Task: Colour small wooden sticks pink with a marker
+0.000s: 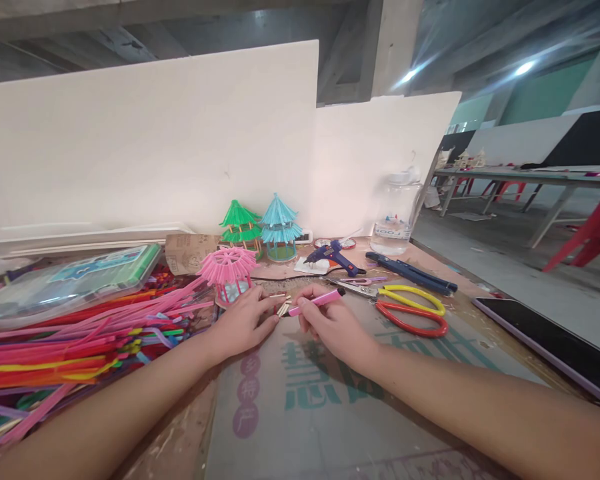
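Observation:
My right hand (333, 323) is closed around a pink marker pen (317, 302), its dark tip pointing left and down at several short pale wooden sticks (283, 308). These small sticks lie together on the printed plastic sheet (260, 453). On their left side is my left hand (243, 323), thumb and index finger stretched out and apart, with the fingertips at the sticks. Whether they press on one cannot be told. Just behind my left hand stands a small pink pavilion (229, 270) with a fringed roof, its lower part partly hidden by the hand.
Green (237, 223) and blue (280, 227) pavilions stand behind. Colourful pipe cleaners (95, 333) and a plastic case (70, 280) fill the left. A glue gun (335, 257), scissors (413, 310), a dark-blue long-handled tool (410, 272), a phone (550, 347) and a clear jar (393, 217) sit right.

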Demonstrator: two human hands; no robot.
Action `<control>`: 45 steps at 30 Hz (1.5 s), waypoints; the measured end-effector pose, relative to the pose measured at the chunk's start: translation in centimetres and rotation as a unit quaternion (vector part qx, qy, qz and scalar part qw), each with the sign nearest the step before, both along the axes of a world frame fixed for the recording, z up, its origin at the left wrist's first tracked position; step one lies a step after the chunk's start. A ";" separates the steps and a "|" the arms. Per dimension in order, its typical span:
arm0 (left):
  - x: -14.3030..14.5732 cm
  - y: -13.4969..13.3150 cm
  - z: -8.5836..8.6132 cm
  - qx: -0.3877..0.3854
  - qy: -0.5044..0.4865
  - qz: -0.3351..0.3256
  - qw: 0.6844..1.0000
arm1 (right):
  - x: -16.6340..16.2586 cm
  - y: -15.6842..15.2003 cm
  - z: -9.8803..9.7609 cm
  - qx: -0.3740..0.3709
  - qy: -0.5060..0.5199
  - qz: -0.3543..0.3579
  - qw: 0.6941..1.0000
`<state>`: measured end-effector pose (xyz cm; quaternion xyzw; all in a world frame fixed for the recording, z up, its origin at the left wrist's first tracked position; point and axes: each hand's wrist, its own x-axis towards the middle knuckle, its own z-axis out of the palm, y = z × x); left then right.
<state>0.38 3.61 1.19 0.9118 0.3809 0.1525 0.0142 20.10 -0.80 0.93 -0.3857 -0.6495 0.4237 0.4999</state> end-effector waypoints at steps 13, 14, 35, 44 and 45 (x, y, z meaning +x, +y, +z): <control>0.1 -0.1 0.0 -0.006 -0.047 0.015 0.999 | 0.0 -0.1 0.1 0.006 -0.014 -0.007 1.000; 0.2 -0.3 0.1 -0.006 -0.053 0.021 0.998 | 0.1 -0.1 0.1 0.009 -0.010 -0.010 1.000; -2.0 -4.7 -0.3 0.097 -0.036 -0.124 0.987 | 0.1 0.6 -0.4 -0.064 -0.052 0.028 0.996; -1.4 -5.2 -0.3 0.118 0.043 -0.143 0.982 | 0.2 0.3 -0.4 -0.083 -0.090 0.033 0.992; -1.4 -5.2 -0.2 0.118 0.051 -0.144 0.981 | 0.2 0.2 -0.4 -0.083 -0.094 0.030 0.992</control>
